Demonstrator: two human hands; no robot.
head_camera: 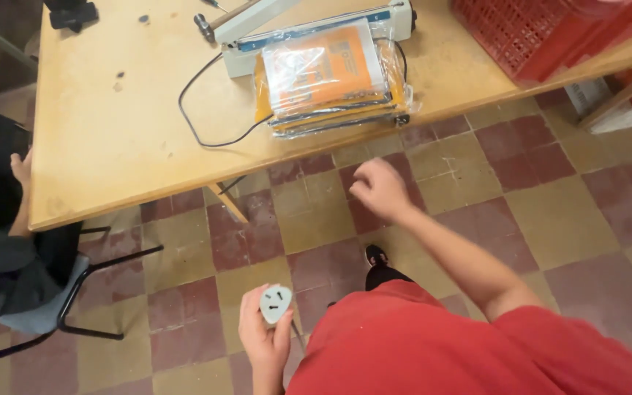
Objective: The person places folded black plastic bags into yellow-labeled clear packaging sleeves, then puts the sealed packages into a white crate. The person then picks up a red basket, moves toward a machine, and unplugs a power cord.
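Note:
My left hand (pixel 265 338) is low in the view, above the tiled floor, and grips a small white plug adapter (pixel 275 303) with its slotted face turned up. My right hand (pixel 380 189) hangs in the air just below the table's front edge (pixel 184 192), fingers loosely curled and holding nothing. It is nearest to a stack of clear plastic bags with orange inserts (pixel 330 77), which lies on the wooden table against a white heat sealer (pixel 309 29). A black cord (pixel 199 135) loops from the sealer across the tabletop.
A red plastic crate (pixel 543 33) stands at the table's back right. Another person's arm and dark clothing (pixel 9 190) are at the left, on a black-framed chair (pixel 74 292). The floor has red and tan tiles (pixel 550 212). My black shoe (pixel 376 256) shows below.

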